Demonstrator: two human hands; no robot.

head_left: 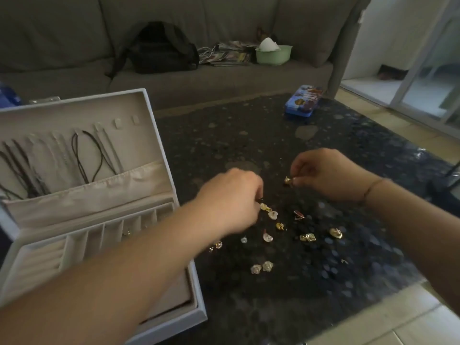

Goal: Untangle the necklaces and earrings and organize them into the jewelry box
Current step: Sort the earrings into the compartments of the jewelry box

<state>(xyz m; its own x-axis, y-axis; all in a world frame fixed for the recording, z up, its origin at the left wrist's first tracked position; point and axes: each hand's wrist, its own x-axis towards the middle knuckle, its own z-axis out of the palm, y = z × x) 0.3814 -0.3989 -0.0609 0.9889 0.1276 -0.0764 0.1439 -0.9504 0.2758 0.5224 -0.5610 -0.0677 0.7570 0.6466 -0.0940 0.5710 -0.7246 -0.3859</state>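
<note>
Several earrings (293,235) are lying scattered on the dark worktop (348,150), right of the open jewelry box (74,195); the right hand (323,174) fingers are pinching a gold earring (288,180), the left hand (234,197) fingers curling over another, its grip unclear.

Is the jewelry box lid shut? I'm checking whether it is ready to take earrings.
No, the lid stands open, with necklaces hanging inside it.

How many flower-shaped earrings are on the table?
2. Both pale flower earrings lie side by side, touching, on the dark table nearest the camera, below the other earrings. The left hand may hide more.
</note>
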